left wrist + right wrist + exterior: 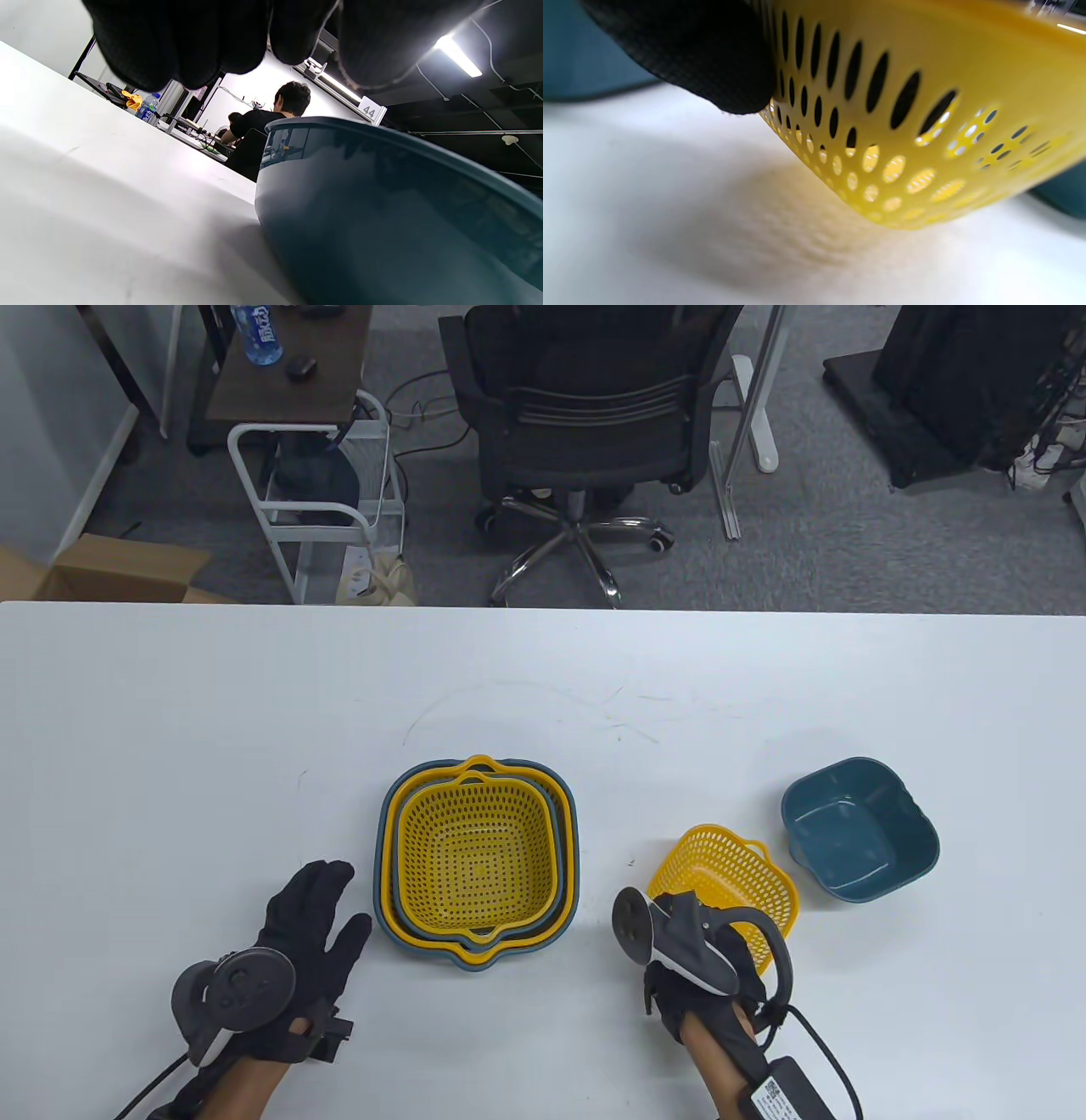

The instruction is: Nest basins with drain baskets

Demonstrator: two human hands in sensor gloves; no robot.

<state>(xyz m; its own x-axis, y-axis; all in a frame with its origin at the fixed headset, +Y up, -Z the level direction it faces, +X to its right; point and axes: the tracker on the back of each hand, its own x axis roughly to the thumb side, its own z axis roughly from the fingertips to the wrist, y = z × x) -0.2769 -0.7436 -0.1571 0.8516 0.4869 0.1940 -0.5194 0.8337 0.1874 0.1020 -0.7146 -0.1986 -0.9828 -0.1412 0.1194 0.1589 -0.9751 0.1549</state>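
Note:
A nested stack stands mid-table: a dark blue basin [380,891] with yellow drain baskets [475,853] and a smaller blue basin inside it. The basin's wall fills the left wrist view [382,220]. My left hand [314,925] lies flat on the table just left of the stack, fingers spread, holding nothing. My right hand [691,963] grips a small yellow drain basket [734,874] by its near rim and holds it tilted above the table; the right wrist view shows the basket [903,127] clear of the surface. A small blue basin [861,831] sits right of it.
The white table [170,729] stretches far and left of the stack. Beyond its far edge stand an office chair [585,415], a white cart [314,492] and a cardboard box [110,572].

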